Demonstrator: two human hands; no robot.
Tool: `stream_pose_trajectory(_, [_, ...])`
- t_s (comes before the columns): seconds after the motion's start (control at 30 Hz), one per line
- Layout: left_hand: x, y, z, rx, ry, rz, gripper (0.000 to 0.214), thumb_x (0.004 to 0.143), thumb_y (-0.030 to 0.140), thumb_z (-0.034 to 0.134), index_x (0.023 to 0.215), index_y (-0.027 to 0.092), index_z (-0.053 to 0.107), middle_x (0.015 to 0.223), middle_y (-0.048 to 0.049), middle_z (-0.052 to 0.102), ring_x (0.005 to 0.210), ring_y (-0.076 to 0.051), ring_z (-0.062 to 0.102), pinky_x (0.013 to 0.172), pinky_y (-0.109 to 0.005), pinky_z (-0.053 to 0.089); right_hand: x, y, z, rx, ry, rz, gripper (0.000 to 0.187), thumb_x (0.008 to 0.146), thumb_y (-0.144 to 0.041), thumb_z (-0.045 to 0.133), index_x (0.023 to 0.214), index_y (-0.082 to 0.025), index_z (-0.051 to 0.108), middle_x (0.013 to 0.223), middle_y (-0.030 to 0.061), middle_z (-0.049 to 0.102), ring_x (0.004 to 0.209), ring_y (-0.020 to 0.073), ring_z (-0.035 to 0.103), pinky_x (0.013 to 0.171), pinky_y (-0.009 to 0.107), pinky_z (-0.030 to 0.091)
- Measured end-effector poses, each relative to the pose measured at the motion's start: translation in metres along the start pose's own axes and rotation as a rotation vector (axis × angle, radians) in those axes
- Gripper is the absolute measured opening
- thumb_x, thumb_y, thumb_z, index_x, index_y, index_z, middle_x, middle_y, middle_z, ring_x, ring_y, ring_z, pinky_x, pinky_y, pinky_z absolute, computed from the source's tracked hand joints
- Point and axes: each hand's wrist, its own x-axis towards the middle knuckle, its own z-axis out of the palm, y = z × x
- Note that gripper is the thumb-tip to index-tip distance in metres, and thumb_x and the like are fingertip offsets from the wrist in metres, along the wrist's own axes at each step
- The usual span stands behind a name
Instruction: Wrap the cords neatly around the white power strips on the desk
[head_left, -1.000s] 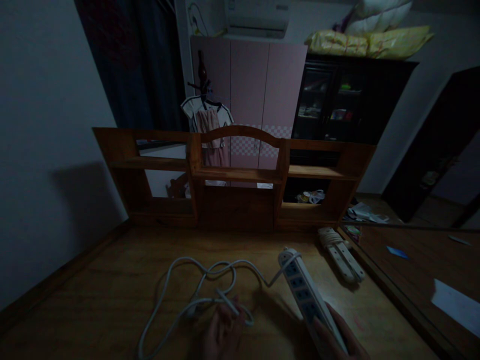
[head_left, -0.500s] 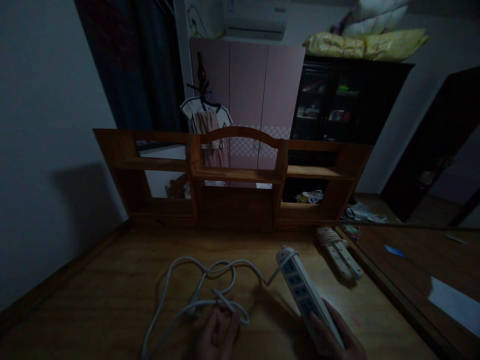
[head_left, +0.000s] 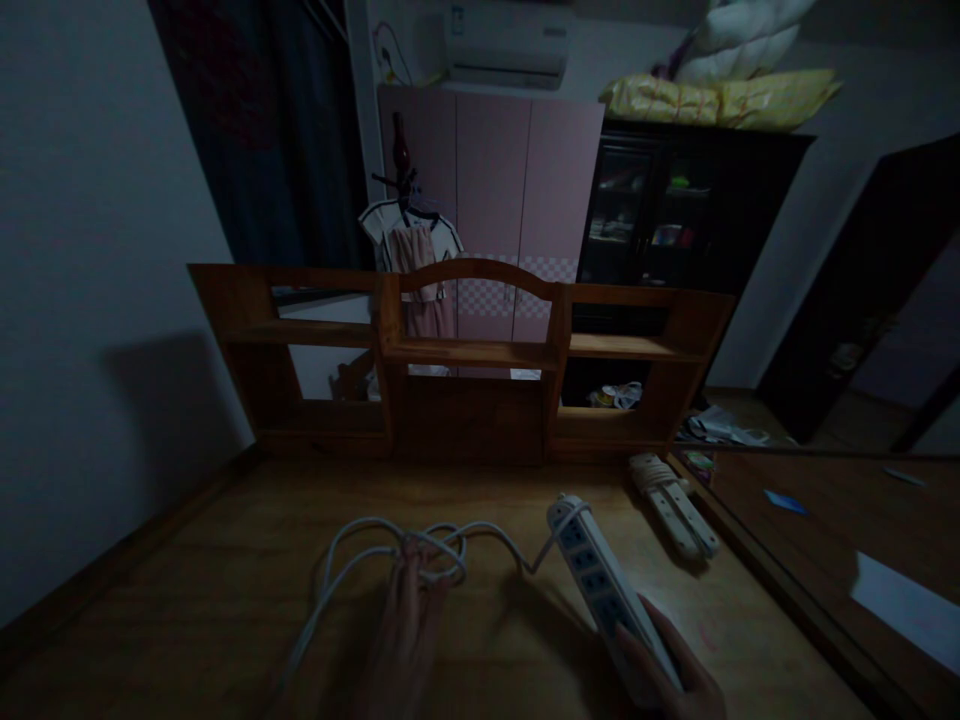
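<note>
A white power strip (head_left: 600, 585) lies slanted on the wooden desk (head_left: 187, 610), and my right hand (head_left: 671, 680) is closed around its near end. Its white cable (head_left: 450, 535) runs left in loose loops over the desk. My left hand (head_left: 405, 625) stretches forward with its fingers long and together, the fingertips reaching into the cable loops. In the dim light I cannot make out whether those fingers pinch the cable.
A second white power strip (head_left: 675, 500) with its cord wound up lies at the right near the desk's edge. A wooden shelf unit (head_left: 472, 350) stands along the back of the desk. A darker table (head_left: 840, 540) with papers adjoins on the right.
My left hand has moved forward from the near loop to the tangle of loops farther out, and the loops have bunched together. The right hand still holds the power strip.
</note>
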Motion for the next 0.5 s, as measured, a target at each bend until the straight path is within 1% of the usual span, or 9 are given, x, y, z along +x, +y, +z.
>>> stream_pose_trajectory(0.13, [0.02, -0.001, 0.0, 0.078, -0.138, -0.023, 0.021, 0.08, 0.029, 0.051, 0.091, 0.025, 0.069, 0.102, -0.0092, 0.071, 0.098, -0.027, 0.066, 0.083, -0.037, 0.051, 0.001, 0.002, 0.0, 0.021, 0.0, 0.002, 0.064, 0.059, -0.057, 0.073, 0.112, -0.02, 0.066, 0.098, 0.0007, 0.073, 0.1, 0.0295, 0.064, 0.075, 0.026, 0.055])
stream_pose_trajectory(0.23, [0.026, 0.005, 0.0, 0.138, -0.225, -0.02, 0.024, 0.086, 0.029, 0.045, 0.093, 0.027, 0.068, 0.103, -0.0045, 0.072, 0.094, -0.022, 0.067, 0.079, -0.03, 0.051, 0.002, 0.004, 0.001, 0.043, -0.028, 0.011, 0.065, 0.059, -0.056, 0.073, 0.113, -0.02, 0.065, 0.098, 0.0013, 0.073, 0.1, 0.0292, 0.064, 0.075, 0.026, 0.054])
stream_pose_trajectory(0.3, [0.023, 0.009, 0.0, 0.191, -0.268, -0.028, 0.025, 0.088, 0.029, 0.043, 0.095, 0.029, 0.067, 0.098, -0.0022, 0.073, 0.087, -0.019, 0.069, 0.073, -0.025, 0.05, 0.002, 0.004, 0.001, 0.048, -0.034, 0.006, 0.066, 0.059, -0.057, 0.072, 0.114, -0.019, 0.065, 0.098, 0.0018, 0.073, 0.099, 0.029, 0.064, 0.075, 0.027, 0.054])
stream_pose_trajectory(0.33, [0.02, 0.01, 0.001, 0.227, -0.272, -0.041, 0.026, 0.089, 0.028, 0.043, 0.095, 0.029, 0.068, 0.091, -0.0025, 0.074, 0.08, -0.018, 0.07, 0.068, -0.023, 0.05, 0.002, 0.004, 0.002, 0.044, -0.032, -0.003, 0.066, 0.059, -0.056, 0.072, 0.113, -0.019, 0.065, 0.098, 0.002, 0.073, 0.099, 0.0291, 0.064, 0.074, 0.026, 0.054])
stream_pose_trajectory(0.4, [0.013, 0.011, 0.002, 0.28, -0.274, -0.015, 0.026, 0.088, 0.027, 0.044, 0.093, 0.027, 0.07, 0.077, -0.0041, 0.074, 0.064, -0.018, 0.069, 0.056, -0.022, 0.046, 0.001, 0.003, 0.002, 0.024, -0.027, -0.027, 0.064, 0.059, -0.056, 0.073, 0.111, -0.019, 0.066, 0.098, 0.0021, 0.073, 0.099, 0.0289, 0.065, 0.073, 0.026, 0.055])
stream_pose_trajectory(0.43, [0.009, 0.011, 0.002, 0.29, -0.278, 0.017, 0.026, 0.087, 0.027, 0.045, 0.089, 0.026, 0.071, 0.071, -0.0046, 0.074, 0.059, -0.018, 0.067, 0.052, -0.022, 0.044, 0.0, 0.001, 0.002, 0.016, -0.03, -0.036, 0.063, 0.059, -0.055, 0.073, 0.11, -0.019, 0.067, 0.097, 0.002, 0.073, 0.098, 0.0287, 0.065, 0.072, 0.025, 0.055])
stream_pose_trajectory(0.5, [0.002, 0.013, 0.001, 0.266, -0.265, 0.107, 0.03, 0.088, 0.029, 0.045, 0.074, 0.025, 0.071, 0.061, -0.0044, 0.07, 0.05, -0.017, 0.064, 0.048, -0.022, 0.041, -0.002, -0.002, 0.003, 0.007, -0.044, -0.048, 0.061, 0.059, -0.055, 0.072, 0.108, -0.02, 0.068, 0.095, 0.002, 0.073, 0.094, 0.0285, 0.066, 0.071, 0.026, 0.055])
